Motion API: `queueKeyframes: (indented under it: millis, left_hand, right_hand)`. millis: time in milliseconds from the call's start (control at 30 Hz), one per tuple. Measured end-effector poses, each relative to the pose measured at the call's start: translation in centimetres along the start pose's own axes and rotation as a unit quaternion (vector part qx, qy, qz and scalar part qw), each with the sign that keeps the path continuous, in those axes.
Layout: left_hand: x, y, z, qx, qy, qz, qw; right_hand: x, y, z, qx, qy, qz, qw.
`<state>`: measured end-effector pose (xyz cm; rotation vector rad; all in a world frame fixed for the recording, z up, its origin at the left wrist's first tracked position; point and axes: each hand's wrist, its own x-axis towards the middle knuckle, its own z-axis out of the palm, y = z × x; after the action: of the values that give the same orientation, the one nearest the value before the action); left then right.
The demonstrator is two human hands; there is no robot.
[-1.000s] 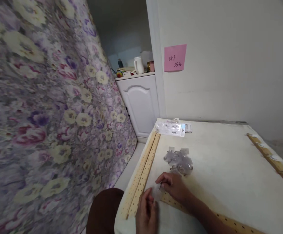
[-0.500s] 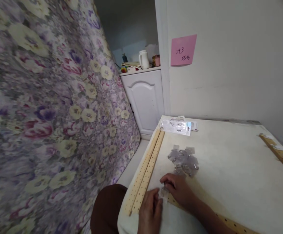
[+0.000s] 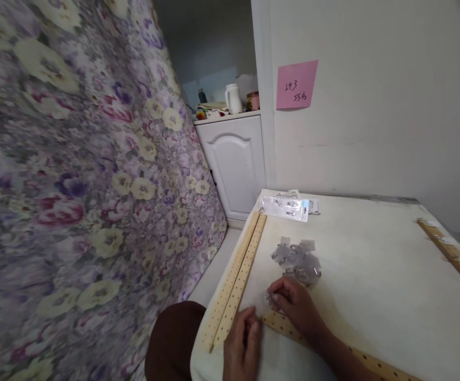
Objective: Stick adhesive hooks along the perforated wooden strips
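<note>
Between the thumb and fingers of my right hand (image 3: 293, 304) is a small clear adhesive hook (image 3: 270, 299), partly hidden by the fingertips. It is held just above the left end of a perforated wooden strip (image 3: 283, 325), which runs under my right forearm. My left hand (image 3: 242, 341) rests by that same end, its fingers loosely curled and the thumb a little apart, with nothing visible in it. Beyond my right hand lies a loose pile of clear hooks (image 3: 297, 259) with metal loops.
Two perforated wooden strips (image 3: 240, 280) lie along the table's left edge. Packaged hooks (image 3: 285, 207) sit at the back left corner. A wooden strip bearing white pieces (image 3: 452, 253) lies at the far right. A floral curtain (image 3: 107, 185) hangs on the left.
My right hand has lifted slightly away from my left, carrying the clear hook. My left hand has come off the hook and stays low near the strip's end.
</note>
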<state>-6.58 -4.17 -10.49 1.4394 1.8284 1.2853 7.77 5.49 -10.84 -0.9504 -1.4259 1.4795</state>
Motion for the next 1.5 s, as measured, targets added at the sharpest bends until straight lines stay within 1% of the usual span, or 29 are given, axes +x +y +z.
queueKeyframes:
  millis: [33, 100, 200, 300, 367, 433, 500, 567, 633, 700, 800, 867, 900, 967, 1067, 1233, 1333, 1400, 1500]
  left_hand:
    - [0.0, 0.2, 0.0, -0.003, -0.011, 0.004, 1.0]
    - [0.2, 0.6, 0.2, -0.009, -0.032, 0.007, 0.999]
    - [0.7, 1.3, 0.6, -0.039, -0.031, 0.006, 0.999]
    - [1.3, 1.7, 0.8, -0.083, -0.026, -0.017, 0.996]
    - [1.9, 1.8, 0.6, -0.096, -0.029, -0.044, 0.994]
    - [2.4, 1.9, 0.1, -0.1, -0.039, -0.057, 0.993]
    - [2.9, 1.9, -0.3, -0.094, -0.072, -0.059, 0.991]
    - [3.1, 1.9, -0.6, -0.077, -0.123, -0.059, 0.988]
    - [3.2, 1.9, -0.7, -0.06, -0.159, -0.057, 0.984]
    - [3.1, 1.9, -0.6, -0.05, -0.171, -0.053, 0.983]
    - [3.0, 2.1, -0.3, -0.051, -0.165, -0.047, 0.984]
    - [3.1, 2.1, -0.2, -0.054, -0.154, -0.045, 0.986]
    - [3.2, 2.1, -0.2, -0.054, -0.145, -0.044, 0.987]
    - [3.2, 1.9, -0.4, -0.045, -0.118, -0.041, 0.991]
    - [3.1, 1.4, -0.7, -0.019, -0.077, -0.026, 0.997]
    - [1.7, 0.7, -0.5, 0.033, -0.063, -0.004, 0.997]
    - [0.9, 0.6, -0.1, 0.057, -0.053, 0.033, 0.996]
    - [0.8, 0.7, 0.0, 0.068, -0.055, 0.053, 0.995]
    - [0.9, 0.8, 0.1, 0.079, -0.066, 0.062, 0.993]
  right_hand:
    - [-0.1, 0.1, 0.1, 0.022, -0.001, 0.001, 1.0]
    - [-0.2, 0.2, 0.4, 0.033, -0.001, 0.001, 0.999]
    - [-0.5, 0.2, 0.7, -0.027, -0.001, -0.021, 0.999]
    - [-0.9, -0.4, 0.6, -0.092, -0.011, -0.058, 0.994]
    - [-1.2, -1.0, 0.4, -0.101, -0.03, -0.062, 0.992]
    - [-1.3, -1.5, 0.1, -0.097, -0.043, -0.062, 0.992]
    - [-1.2, -1.7, -0.3, -0.094, -0.033, -0.069, 0.993]
    - [-1.0, -1.7, -0.6, -0.073, -0.021, -0.066, 0.995]
    - [-0.8, -1.6, -0.7, -0.028, -0.037, -0.044, 0.998]
    - [-0.7, -1.3, -0.5, 0.024, -0.072, -0.013, 0.997]
    - [-0.6, -0.8, -0.3, 0.074, -0.11, 0.016, 0.991]
    - [-0.5, -0.5, -0.2, 0.086, -0.112, 0.029, 0.99]
    - [-0.4, -0.4, -0.2, 0.084, -0.103, 0.034, 0.99]
    - [-0.3, -0.3, -0.5, 0.064, -0.068, 0.037, 0.995]
    - [-0.1, -0.1, -1.0, 0.014, -0.02, 0.023, 0.999]
    - [-0.1, 0.4, -1.2, -0.034, -0.011, 0.012, 0.999]
    - [-0.2, 0.7, -1.0, -0.07, -0.006, -0.005, 0.998]
    - [-0.2, 0.8, -1.0, -0.101, -0.004, -0.014, 0.995]
    - [-0.2, 0.7, -0.9, -0.139, -0.001, -0.014, 0.99]
